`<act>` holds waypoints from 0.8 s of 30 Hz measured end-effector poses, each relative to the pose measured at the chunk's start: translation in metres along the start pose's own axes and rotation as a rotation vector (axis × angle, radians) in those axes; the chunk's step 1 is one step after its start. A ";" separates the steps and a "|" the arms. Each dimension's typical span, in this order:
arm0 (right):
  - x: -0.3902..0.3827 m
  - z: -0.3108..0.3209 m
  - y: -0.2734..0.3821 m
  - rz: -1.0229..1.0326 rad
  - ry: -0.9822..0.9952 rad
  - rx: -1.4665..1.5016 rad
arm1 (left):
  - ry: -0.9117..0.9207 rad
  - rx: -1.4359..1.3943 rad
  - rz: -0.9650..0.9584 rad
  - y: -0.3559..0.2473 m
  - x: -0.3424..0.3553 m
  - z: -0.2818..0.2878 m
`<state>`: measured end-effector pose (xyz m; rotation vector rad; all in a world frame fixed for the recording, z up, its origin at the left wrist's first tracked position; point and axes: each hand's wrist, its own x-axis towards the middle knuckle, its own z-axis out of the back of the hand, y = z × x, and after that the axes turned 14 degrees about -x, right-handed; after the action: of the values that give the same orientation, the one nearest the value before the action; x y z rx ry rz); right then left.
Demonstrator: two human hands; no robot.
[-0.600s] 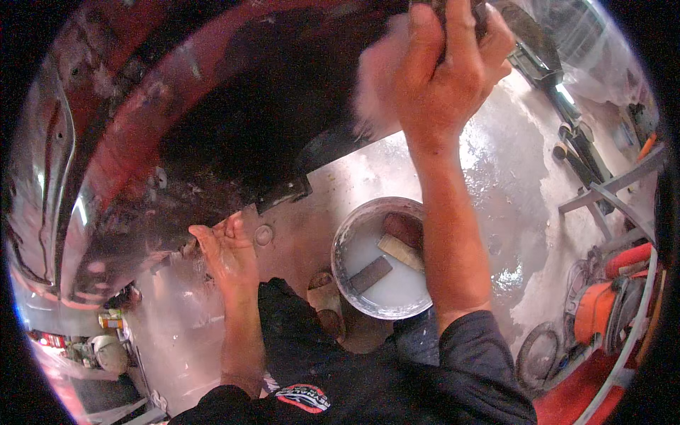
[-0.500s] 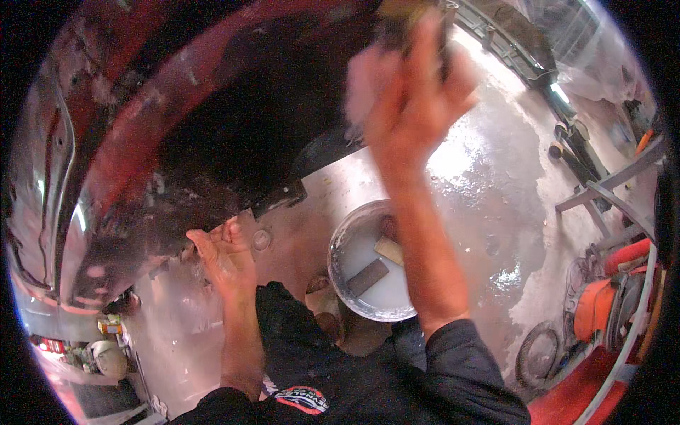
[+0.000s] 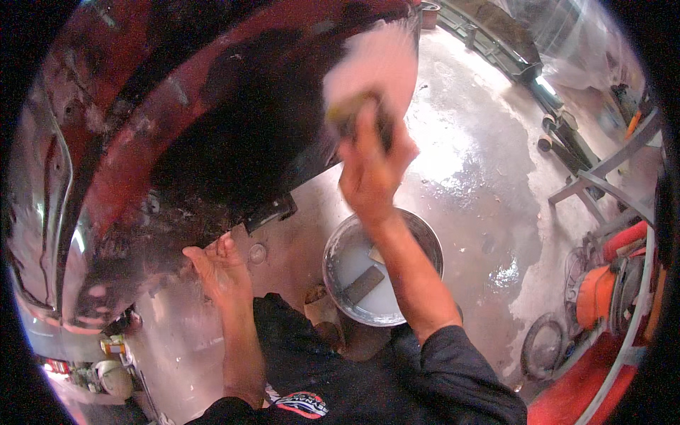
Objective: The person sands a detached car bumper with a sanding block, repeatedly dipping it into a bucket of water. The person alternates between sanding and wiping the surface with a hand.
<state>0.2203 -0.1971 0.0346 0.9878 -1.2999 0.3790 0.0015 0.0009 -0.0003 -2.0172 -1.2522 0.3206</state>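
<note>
Dark red panel [image 3: 212, 134] behind a blurry block [image 3: 347, 115], seemingly yellowish and dark.

Oval logo [image 3: 302, 404] with lettering, black shirt [image 3: 382, 386]

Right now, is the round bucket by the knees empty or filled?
Partly filled: cloudy whitish liquid and a dark block show inside the bucket.

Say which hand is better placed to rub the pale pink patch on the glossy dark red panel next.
Right, I'd judge: the right hand holds a blurred yellowish, dark block at the lower part of the patch; the left hand is at the lower edge of the panel, away from it.
</note>
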 end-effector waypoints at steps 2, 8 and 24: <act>-0.022 0.003 -0.008 0.074 0.058 -0.012 | 0.031 0.089 -0.015 -0.003 0.006 0.013; 0.102 -0.004 -0.023 0.102 -0.147 -0.187 | -0.025 -0.132 0.053 -0.002 0.000 0.003; 0.082 -0.001 -0.029 0.123 -0.160 -0.179 | 0.036 -0.157 0.028 -0.006 0.001 -0.003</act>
<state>0.2654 -0.2354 0.0988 0.8023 -1.5169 0.2764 -0.0007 0.0018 0.0062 -2.1653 -1.2618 0.2043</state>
